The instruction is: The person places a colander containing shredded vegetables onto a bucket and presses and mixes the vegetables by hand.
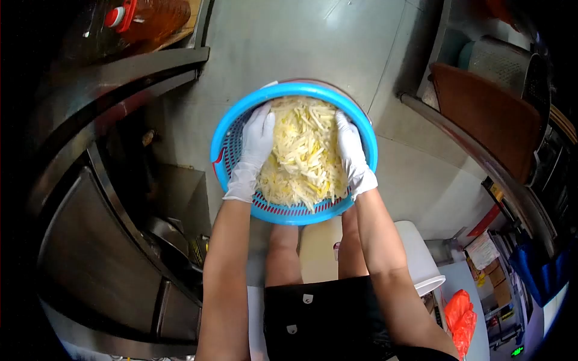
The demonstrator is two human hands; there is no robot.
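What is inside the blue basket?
The blue basket holds a heap of pale yellow shreds, with the gloved left hand and gloved right hand at its sides. Whatever lies beneath the heap is covered and cannot be seen.

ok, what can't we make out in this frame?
All in the head view:
- Bottom of the blue basket: covered by the pale shreds.
- Palm sides of the left hand and right hand: hidden by the gloved hands themselves and the shreds, so grip can't be told.
- Rest of the red-capped bottle: cut off by the top edge.
- Green lit marks, lower right: too small to read.
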